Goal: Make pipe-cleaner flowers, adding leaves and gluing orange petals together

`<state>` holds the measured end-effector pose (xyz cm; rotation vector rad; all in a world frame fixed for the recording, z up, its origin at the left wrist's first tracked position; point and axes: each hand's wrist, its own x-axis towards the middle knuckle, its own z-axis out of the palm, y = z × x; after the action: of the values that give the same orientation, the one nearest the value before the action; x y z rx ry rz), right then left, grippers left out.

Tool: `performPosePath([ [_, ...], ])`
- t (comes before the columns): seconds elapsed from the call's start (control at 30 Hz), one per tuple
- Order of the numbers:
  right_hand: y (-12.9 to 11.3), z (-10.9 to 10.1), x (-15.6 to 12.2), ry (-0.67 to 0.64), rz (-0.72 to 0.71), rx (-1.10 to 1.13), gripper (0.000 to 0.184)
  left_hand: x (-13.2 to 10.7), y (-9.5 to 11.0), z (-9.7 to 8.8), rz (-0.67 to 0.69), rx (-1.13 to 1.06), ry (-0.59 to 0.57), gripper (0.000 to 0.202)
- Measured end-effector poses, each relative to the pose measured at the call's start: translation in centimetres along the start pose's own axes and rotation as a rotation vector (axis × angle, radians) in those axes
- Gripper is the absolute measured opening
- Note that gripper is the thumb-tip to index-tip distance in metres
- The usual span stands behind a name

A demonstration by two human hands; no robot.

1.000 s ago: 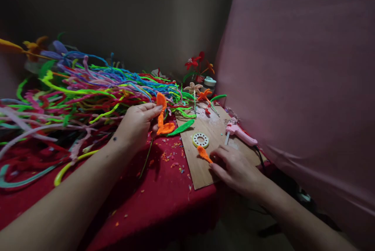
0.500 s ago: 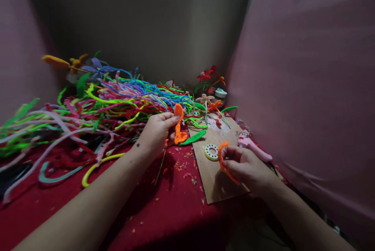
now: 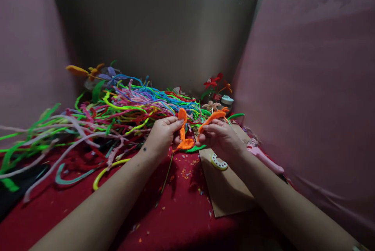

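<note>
A: Hands?
B: Both in narrow pinches, frame center. Left hand [image 3: 164, 135] held an orange petal piece [image 3: 182, 128]; right hand [image 3: 224, 137] held a curved orange strip [image 3: 212, 119], just beside it.
A: What was hidden?
B: White-and-yellow ring [image 3: 219, 163], right of center: upper part behind the right hand. Pink glue gun [image 3: 268, 160], right side: front end hard to make out. Green leaf [image 3: 195, 149]: partly covered by the petal piece. Orange tips [image 3: 225, 109] past the right fingers: couldn't tell if same strip. Thin stem [image 3: 166, 178] under the left hand: couldn't see its top joint. Dark item [image 3: 19, 186], lower left: cut off by the frame edge.
A: Counts?
B: Two petals showing on the left piece. One strip, one ring, one glue gun, one board [image 3: 227, 200] on the red worktop [image 3: 175, 216]. One lidded jar [image 3: 227, 101], upper right of center. Fuzzy stems [image 3: 140, 102], left half: too tangled to count.
</note>
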<state>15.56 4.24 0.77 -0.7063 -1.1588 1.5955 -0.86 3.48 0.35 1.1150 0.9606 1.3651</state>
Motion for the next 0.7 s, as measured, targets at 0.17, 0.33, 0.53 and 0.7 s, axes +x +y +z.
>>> performPosePath([
  [0.17, 0.3, 0.5, 1.9, -0.033, -0.015, -0.052, 0.020, 0.2, -0.1, -0.4, 0.025, -0.004, 0.019, 0.023],
  [0.33, 1.1, 0.2, 2.4, -0.030, 0.020, 0.054, 0.015, 0.5, -0.5, -0.6, 0.010, -0.012, 0.044, 0.023],
  [0.53, 1.7, -0.3, 2.0, -0.089, 0.056, -0.005, 0.014, 0.7, -0.8, -0.6, -0.001, -0.019, 0.026, 0.021],
  [0.7, 2.1, -0.6, 1.8, -0.137, 0.010, -0.081, 0.022, 0.4, -0.6, -0.3, 0.032, 0.028, 0.032, 0.023],
])
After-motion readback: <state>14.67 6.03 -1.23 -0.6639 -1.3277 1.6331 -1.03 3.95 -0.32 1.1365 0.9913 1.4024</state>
